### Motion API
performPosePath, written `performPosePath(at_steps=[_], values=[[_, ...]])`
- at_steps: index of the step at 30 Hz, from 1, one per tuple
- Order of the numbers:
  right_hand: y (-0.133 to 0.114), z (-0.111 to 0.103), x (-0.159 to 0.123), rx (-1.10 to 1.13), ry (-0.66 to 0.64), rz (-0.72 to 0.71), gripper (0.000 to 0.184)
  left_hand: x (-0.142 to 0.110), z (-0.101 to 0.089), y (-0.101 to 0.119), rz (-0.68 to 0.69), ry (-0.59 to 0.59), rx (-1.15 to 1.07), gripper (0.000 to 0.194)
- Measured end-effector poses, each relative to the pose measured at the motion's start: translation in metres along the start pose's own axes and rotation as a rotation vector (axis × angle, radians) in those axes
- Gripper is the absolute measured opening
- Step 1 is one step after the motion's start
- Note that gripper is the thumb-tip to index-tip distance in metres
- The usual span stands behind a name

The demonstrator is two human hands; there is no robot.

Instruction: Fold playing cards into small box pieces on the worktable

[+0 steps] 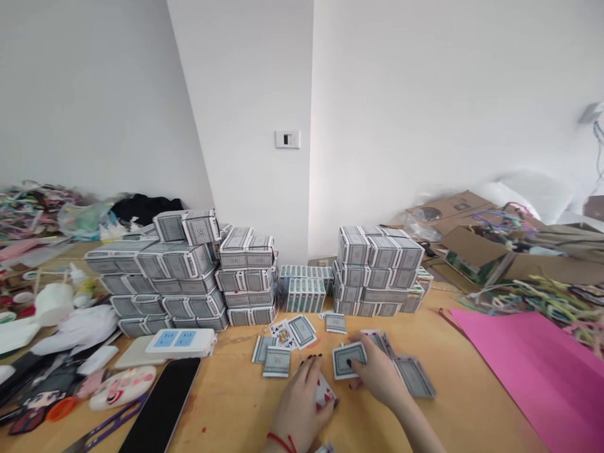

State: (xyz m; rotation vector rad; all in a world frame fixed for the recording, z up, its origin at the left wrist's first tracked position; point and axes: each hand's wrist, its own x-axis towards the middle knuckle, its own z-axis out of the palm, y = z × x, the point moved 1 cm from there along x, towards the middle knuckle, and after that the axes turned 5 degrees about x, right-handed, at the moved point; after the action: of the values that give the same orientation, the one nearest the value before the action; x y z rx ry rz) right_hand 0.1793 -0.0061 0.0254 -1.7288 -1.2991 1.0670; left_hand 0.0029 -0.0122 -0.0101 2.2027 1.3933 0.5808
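Observation:
My right hand (377,371) pinches a playing card (349,361), its grey patterned back facing up, just above the table. To its left, my left hand (304,402) curls over a card with red hearts (324,391); the thumb lies at its near edge, and the palm hides part of it. Beyond the hands lie a face-up king (283,335) and a face-down card (302,331). Two folded cards (276,362) rest to the left, and another folded card (335,323) lies farther back. Beside my right wrist are more folded cards (414,376).
Stacked blocks of folded cards stand at the left (189,292), centre left (248,277) and right (375,270). A black phone (163,402), scissors (111,425) and a white case (182,341) lie left. Pink paper (533,365) and a cardboard box (481,255) occupy the right.

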Motion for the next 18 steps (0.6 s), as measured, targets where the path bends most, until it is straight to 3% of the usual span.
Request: performPosePath(at_steps=[9,18], values=[[0.008,-0.007,0.003,-0.11,-0.071,0.034,0.036,0.002,0.001,-0.003,0.053,0.027,0.125,0.056],[0.005,0.003,0.001,0.159,-0.083,-0.01,0.02,0.002,0.004,-0.007,0.026,0.124,0.026,0.04]])
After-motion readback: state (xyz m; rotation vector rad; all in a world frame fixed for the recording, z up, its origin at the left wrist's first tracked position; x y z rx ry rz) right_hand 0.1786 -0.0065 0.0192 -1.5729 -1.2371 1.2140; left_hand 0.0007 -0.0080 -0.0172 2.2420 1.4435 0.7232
